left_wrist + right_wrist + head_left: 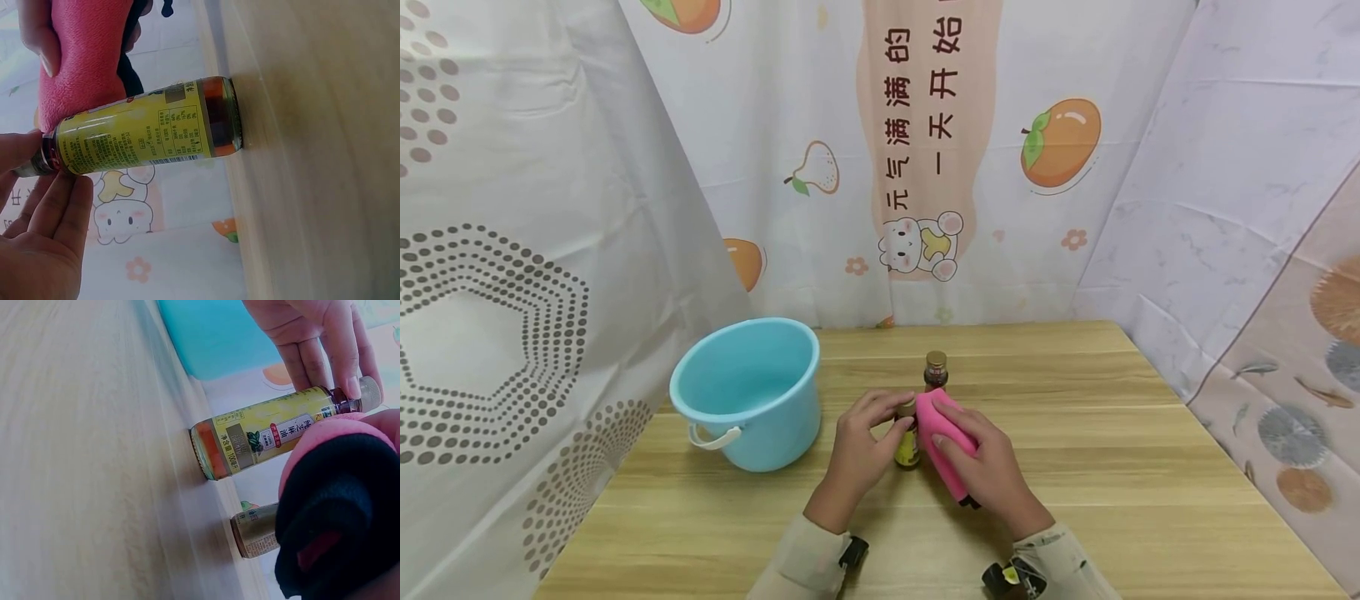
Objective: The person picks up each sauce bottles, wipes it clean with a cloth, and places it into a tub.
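A small sesame oil bottle (907,452) with a yellow label (137,134) stands upright on the wooden table. My left hand (867,446) pinches its neck just under the cap, between thumb and fingers. In my right hand (992,467) is a bundled pink plush cloth (942,435) with black material at its lower end; it lies against the bottle's side. Black folds (344,506) of that bundle fill the near part of the right wrist view. Behind the cloth stands a second bottle (936,373) with a gold cap, its lower part hidden in the head view.
A light blue bucket (808,400) with a white handle (715,439) stands at the table's left side. Printed curtains (820,100) hang around the back and both sides. Bare wooden tabletop (1150,467) extends to the right of my hands.
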The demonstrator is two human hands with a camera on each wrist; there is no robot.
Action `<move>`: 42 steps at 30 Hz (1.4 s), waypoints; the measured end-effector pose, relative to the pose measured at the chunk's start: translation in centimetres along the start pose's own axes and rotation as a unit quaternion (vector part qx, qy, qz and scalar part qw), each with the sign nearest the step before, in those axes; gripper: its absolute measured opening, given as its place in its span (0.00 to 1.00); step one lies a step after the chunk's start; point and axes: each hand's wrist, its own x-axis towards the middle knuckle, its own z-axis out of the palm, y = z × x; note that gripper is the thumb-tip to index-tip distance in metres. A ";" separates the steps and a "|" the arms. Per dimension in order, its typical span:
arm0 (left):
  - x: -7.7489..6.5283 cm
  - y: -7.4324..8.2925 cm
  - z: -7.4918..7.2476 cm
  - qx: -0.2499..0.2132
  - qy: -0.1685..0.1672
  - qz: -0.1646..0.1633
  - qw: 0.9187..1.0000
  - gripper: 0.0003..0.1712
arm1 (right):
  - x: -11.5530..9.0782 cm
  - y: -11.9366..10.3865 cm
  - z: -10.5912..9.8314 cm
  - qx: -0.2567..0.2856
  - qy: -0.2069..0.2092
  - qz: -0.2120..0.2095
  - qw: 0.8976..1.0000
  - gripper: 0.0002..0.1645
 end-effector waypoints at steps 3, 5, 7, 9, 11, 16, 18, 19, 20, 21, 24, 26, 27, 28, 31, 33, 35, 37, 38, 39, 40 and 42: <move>0.1 0.0 0.0 0.000 -0.002 0.002 1.000 0.18 | 0.1 0.1 0.1 -0.002 -0.005 0.009 1.000 0.28; 0.1 0.1 0.0 0.000 -0.002 0.002 1.000 0.18 | 0.1 0.2 0.1 -0.005 -0.007 0.014 1.000 0.28; 0.1 0.1 -0.1 0.001 -0.001 0.004 1.000 0.18 | 0.1 0.2 0.2 -0.005 -0.010 0.021 1.000 0.28; 0.1 0.1 -0.2 0.002 0.000 0.004 1.000 0.17 | 0.2 0.2 0.2 -0.003 -0.014 0.029 0.999 0.29; 0.1 0.0 -0.2 0.003 0.002 0.005 1.000 0.17 | 0.1 0.2 0.2 0.000 -0.017 0.038 0.999 0.29; 0.0 -0.1 0.0 0.000 0.008 0.017 1.000 0.17 | 0.1 0.2 0.0 -0.002 -0.028 0.066 0.997 0.29; 0.0 -0.1 0.1 -0.003 0.008 0.020 1.000 0.17 | 0.1 0.2 -0.1 -0.007 -0.030 0.075 0.997 0.29; 0.0 -0.1 0.2 -0.004 0.008 0.020 1.000 0.17 | 0.1 0.2 -0.1 -0.009 -0.031 0.078 0.996 0.29; 0.0 -0.1 0.2 -0.004 0.008 0.018 1.000 0.17 | 0.2 0.2 -0.1 -0.012 -0.033 0.082 0.996 0.29; 0.0 -0.1 0.2 -0.002 0.009 0.016 1.000 0.18 | 0.2 0.2 -0.2 -0.015 -0.034 0.086 0.996 0.29; 0.0 0.0 0.2 0.009 0.010 0.008 1.000 0.18 | 0.1 0.2 -0.2 -0.024 -0.040 0.097 0.994 0.29; -0.1 0.1 0.1 0.022 0.011 0.004 1.000 0.18 | 0.1 0.3 -0.1 -0.031 -0.045 0.103 0.993 0.29; -0.1 0.1 0.1 0.029 0.011 0.004 1.000 0.18 | 0.1 0.4 -0.1 -0.035 -0.047 0.105 0.993 0.29; -0.1 0.0 0.1 0.034 0.011 0.001 0.999 0.18 | 0.0 0.4 0.0 -0.038 -0.049 0.107 0.992 0.29; -0.3 0.0 0.1 0.046 0.010 -0.008 0.999 0.17 | -0.1 0.6 0.1 -0.047 -0.055 0.112 0.991 0.29; -0.3 0.0 0.1 0.047 0.010 -0.015 0.999 0.17 | -0.1 0.7 0.2 -0.055 -0.059 0.109 0.991 0.29; -0.2 0.1 0.0 0.047 0.010 -0.019 0.999 0.17 | -0.1 0.7 0.2 -0.064 -0.063 0.106 0.990 0.30; -0.2 0.1 0.0 0.049 0.013 -0.016 0.999 0.17 | 0.0 0.7 0.2 -0.073 -0.069 0.105 0.989 0.29; -0.1 0.1 0.0 0.051 0.015 -0.013 0.998 0.17 | 0.1 0.7 0.2 -0.078 -0.072 0.104 0.989 0.29; -0.1 0.2 0.0 0.052 0.017 -0.011 0.998 0.17 | 0.1 0.8 0.2 -0.082 -0.075 0.105 0.988 0.29; 0.0 0.2 0.0 0.054 0.019 -0.008 0.998 0.17 | 0.1 0.7 0.2 -0.085 -0.079 0.106 0.988 0.29; 0.0 0.2 0.1 0.056 0.023 -0.002 0.998 0.17 | 0.1 0.8 0.2 -0.093 -0.085 0.108 0.986 0.29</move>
